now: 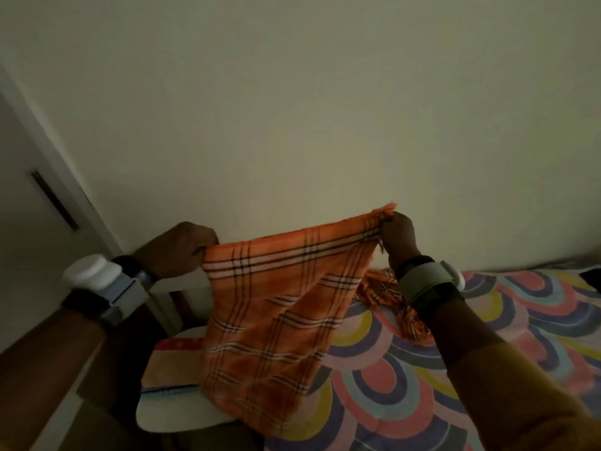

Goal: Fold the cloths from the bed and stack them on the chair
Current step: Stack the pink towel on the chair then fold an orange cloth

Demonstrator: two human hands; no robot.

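**Orange cloth held up between both hands**

From my feed, the orange checked cloth [276, 320] is in the air, stretched by its top edge between the two hands. The left hand [182, 252] has its fingers curled round the cloth's left upper corner, bunching the fabric in the fist. The right hand [398, 236] is a little higher and pinches the right upper corner, with a frayed tip of fabric poking out above the fingers. The top edge runs taut and slopes up toward the right. Below it the cloth hangs loose with a diagonal crease across the middle.

The cloth's lower part hangs in front of both the chair [153, 415] and the near edge of the bed [487, 336]; I cannot tell whether its hem touches either. On the chair seat I see folded cloths [169, 366] lying flat, partly hidden by the hanging one. A second orange cloth [383, 291] lies crumpled on the bed's arc-patterned sheet, just behind the right wrist.

Each wrist carries a band with a pale device [94, 275]. Behind everything is a plain wall [292, 109].
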